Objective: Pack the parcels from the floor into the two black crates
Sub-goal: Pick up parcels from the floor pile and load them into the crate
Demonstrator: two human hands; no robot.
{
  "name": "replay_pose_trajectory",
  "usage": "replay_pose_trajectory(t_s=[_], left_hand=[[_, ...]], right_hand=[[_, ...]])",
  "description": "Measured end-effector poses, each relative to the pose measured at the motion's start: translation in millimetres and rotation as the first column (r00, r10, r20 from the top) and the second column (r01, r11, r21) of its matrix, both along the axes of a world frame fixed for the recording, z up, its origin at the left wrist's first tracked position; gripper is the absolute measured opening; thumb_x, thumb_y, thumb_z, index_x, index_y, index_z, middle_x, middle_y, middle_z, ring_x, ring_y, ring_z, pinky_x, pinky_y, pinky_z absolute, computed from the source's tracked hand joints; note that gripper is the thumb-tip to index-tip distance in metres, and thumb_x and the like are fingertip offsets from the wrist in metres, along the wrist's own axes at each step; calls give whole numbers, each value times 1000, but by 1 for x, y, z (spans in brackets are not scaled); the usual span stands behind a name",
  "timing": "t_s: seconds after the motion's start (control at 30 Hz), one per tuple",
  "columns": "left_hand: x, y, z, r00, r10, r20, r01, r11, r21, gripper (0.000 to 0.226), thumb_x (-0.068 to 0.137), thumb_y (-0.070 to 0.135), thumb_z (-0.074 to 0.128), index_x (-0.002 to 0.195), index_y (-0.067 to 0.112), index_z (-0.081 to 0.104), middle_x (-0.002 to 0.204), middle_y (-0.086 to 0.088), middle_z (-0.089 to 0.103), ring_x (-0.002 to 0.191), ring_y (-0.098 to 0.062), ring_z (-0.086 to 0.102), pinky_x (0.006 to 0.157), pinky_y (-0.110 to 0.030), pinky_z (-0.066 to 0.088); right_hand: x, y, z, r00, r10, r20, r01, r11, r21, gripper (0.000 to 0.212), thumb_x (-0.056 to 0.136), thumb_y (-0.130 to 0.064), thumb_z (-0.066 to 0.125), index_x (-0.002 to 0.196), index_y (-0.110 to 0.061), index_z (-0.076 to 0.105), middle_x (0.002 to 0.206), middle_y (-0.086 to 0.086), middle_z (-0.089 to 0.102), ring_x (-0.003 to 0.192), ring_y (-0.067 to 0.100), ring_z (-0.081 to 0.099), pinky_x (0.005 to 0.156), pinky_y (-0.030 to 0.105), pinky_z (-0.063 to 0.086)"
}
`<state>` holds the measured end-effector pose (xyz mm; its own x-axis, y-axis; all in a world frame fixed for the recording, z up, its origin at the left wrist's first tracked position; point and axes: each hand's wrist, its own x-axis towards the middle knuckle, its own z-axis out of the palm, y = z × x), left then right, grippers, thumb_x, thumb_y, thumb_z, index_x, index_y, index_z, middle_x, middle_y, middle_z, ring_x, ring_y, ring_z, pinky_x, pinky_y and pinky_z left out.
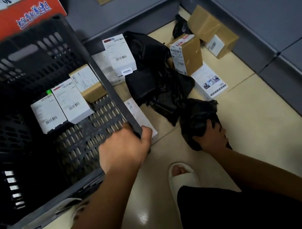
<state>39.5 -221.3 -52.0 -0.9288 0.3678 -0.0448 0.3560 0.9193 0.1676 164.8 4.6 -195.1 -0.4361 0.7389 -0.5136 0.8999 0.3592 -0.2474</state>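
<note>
A black slatted crate (21, 63) fills the left of the head view, with three labelled boxes (70, 102) lying at its far side. My left hand (125, 147) grips the crate's right rim near its front corner. My right hand (213, 138) grips a black bagged parcel (197, 117) low over the floor. More parcels lie on the floor beyond: black bags (151, 71), white labelled boxes (119, 54), a white box (140, 116) beside the crate, and brown cartons (188, 54). Only one crate is in view.
Grey shelving (260, 9) runs along the right and back of the tiled floor. A red and yellow printed carton (14, 15) stands behind the crate. My foot in a white slipper (182, 176) rests on the floor between my arms.
</note>
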Motion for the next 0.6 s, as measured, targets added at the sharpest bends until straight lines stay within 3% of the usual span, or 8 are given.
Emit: replay_pose_trajectory(t_s=[0.1,0.3,0.43,0.5,0.6], left_hand=[[2,0,1,999,-1,-37,1,1000,2,45,84,67,28,63,27,31,48,10,25,41,-10,19,48,-21,12],[2,-1,-2,999,10,-42,-10,1000,6,45,84,68,29,67,28,42,49,12,25,41,-12,23,48,-21,15],[1,-2,-7,1000,20,5,-20,999,29,50,84,70,26,62,26,36,47,9,33,42,-17,35,48,-24,27],[0,-2,-7,998,36,59,-39,998,41,51,83,72,25,62,27,37,49,7,39,46,-21,45,53,-28,39],[-2,-3,-5,992,23,122,-27,999,35,52,83,72,23,69,27,44,53,6,45,52,-22,52,55,-29,42]], right_hand=[[3,-9,-11,996,-84,-7,84,995,52,100,80,-58,70,157,-28,14,158,21,17,143,44,19,113,63,23],[13,4,-20,975,-217,-46,209,968,-138,118,66,-57,82,154,-37,5,149,24,29,134,46,33,111,57,31],[16,12,-3,904,-369,-215,291,901,-321,103,64,-43,87,148,-23,31,139,15,51,122,36,53,106,47,43],[12,18,18,839,-454,-300,307,850,-428,78,65,-33,89,130,-18,48,127,8,61,106,27,62,94,39,52],[1,30,73,806,-497,-322,259,784,-564,62,67,-31,88,116,-29,50,105,-3,64,86,11,63,62,25,51]])
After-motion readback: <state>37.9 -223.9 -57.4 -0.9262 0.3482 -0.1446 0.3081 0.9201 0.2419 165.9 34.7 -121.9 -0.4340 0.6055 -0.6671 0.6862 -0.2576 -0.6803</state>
